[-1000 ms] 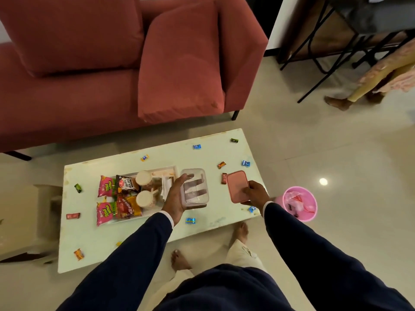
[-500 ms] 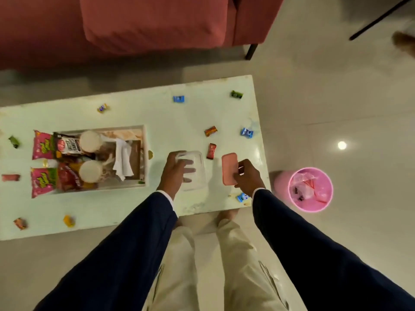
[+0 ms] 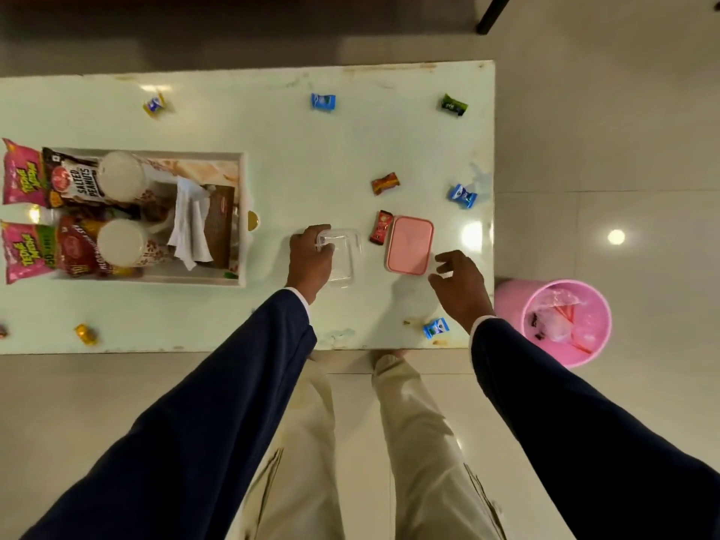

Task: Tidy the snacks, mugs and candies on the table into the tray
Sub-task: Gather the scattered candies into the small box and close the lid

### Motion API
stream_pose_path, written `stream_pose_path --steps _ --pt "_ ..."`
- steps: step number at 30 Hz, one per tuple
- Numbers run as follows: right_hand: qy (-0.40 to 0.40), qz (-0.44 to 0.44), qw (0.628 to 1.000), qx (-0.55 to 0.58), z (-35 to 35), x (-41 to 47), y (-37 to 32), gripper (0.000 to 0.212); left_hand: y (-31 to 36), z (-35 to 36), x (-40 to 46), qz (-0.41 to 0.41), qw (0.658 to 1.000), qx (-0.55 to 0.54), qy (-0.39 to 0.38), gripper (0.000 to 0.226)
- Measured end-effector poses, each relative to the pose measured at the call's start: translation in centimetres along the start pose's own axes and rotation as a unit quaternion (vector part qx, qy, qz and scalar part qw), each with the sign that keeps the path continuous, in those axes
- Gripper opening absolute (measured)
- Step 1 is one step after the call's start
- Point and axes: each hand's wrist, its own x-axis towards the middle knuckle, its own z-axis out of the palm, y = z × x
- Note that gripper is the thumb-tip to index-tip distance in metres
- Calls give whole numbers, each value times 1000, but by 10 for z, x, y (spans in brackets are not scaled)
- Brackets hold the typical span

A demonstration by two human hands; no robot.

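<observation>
L hand (image 3: 309,263) grips clear plastic box (image 3: 343,257); flat pink lid (image 3: 409,244) beside.

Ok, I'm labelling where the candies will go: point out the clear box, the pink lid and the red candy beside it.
clear box (image 3: 343,263): head view, bare floor of box.
pink lid (image 3: 409,245): head view, centre of top.
red candy (image 3: 381,227): head view, wrapper middle.

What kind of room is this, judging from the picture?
Probably a home living room: a low, pale coffee table on a tiled floor, a tray of snack packets and mugs on it, wrapped candies scattered around, and a small pink waste bin beside it.
</observation>
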Motion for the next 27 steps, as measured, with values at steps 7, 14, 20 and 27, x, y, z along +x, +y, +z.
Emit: stream_pose_path --steps 7,14,20,27 --pt "-58 -14 997 57 -8 -13 -8 22 22 -9 -12 37 998 47 16 59" --pt "-73 -150 986 -31 -10 -55 -76 37 19 -57 -95 196 903 383 -7 65" --pt "-111 -329 892 -289 -13 -125 -145 64 26 -121 -189 216 872 440 12 66" --pt "-115 -410 785 -451 31 -207 -216 69 -12 -229 -258 209 882 417 72 60"
